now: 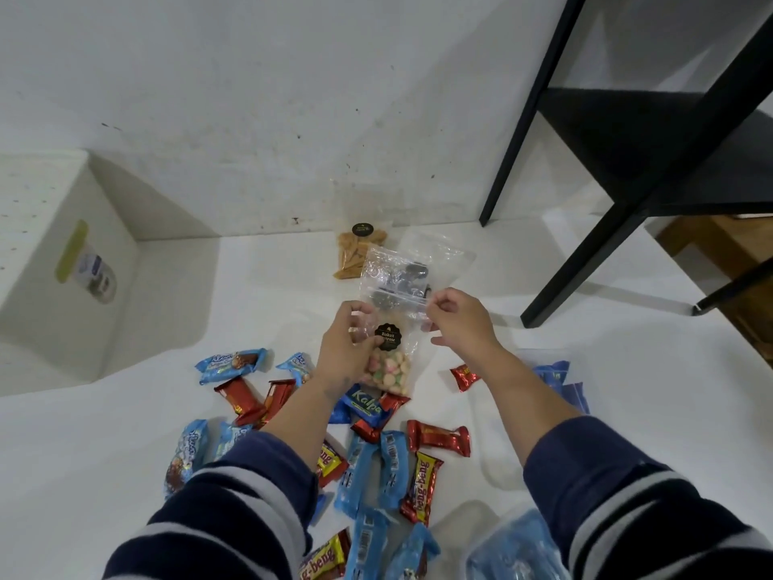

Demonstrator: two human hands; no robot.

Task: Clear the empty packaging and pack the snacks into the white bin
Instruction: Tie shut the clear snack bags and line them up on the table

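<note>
My left hand (349, 349) grips the biscuit bag (387, 362), my right hand (454, 318) pinches a clear bag (397, 278), and the white bin (62, 265) stands far left on the floor (543, 328).

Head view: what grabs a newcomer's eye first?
Both hands at centre: the left hand holds a clear bag of pastel biscuits, and the right hand pinches a clear plastic bag just above it. Below them, red and blue snack wrappers litter the white floor. The white bin stands at far left.
</note>
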